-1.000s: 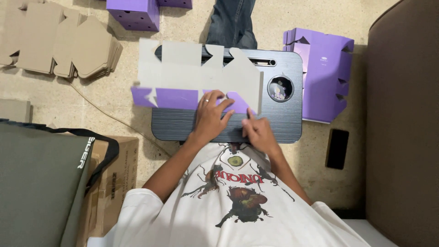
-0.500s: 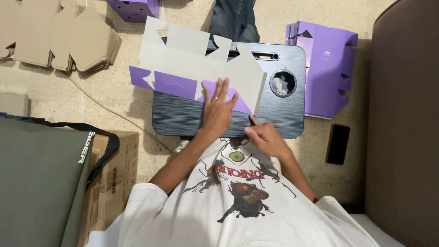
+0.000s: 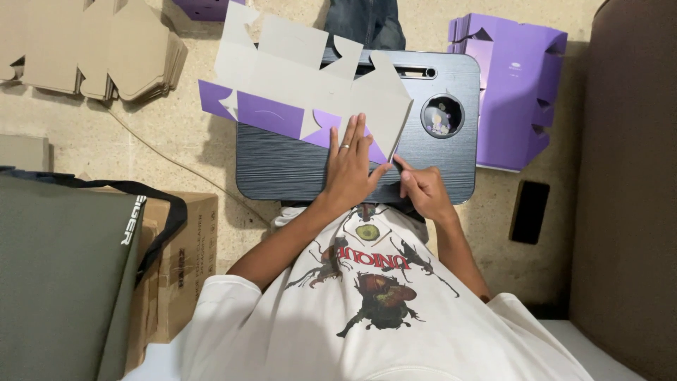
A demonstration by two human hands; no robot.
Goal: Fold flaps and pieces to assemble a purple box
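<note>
- Beige tiled floor [image 3: 183, 141] surrounds a dark lap desk [image 3: 296, 166], which we see from above at centre; bare floor shows to its left and below its right corner.
- We note a brown sofa edge [image 3: 635, 176] bounding the right side and a grey bag [image 3: 63, 275] on a cardboard carton [image 3: 187, 261] at lower left.
- One flat box blank [image 3: 310, 92], grey inside and purple outside, lies across the desk's upper left, overhanging its far and left edges.
- Our left hand [image 3: 349, 166] lies flat, fingers spread, pressing the blank's near corner, gripping nothing.
- Our right hand [image 3: 423, 189] is curled, its fingertips pinching the blank's lower right edge.
- We count one stack of unfolded blanks [image 3: 106, 49], one pile of folded purple boxes [image 3: 515, 85] and one black phone [image 3: 529, 212].
</note>
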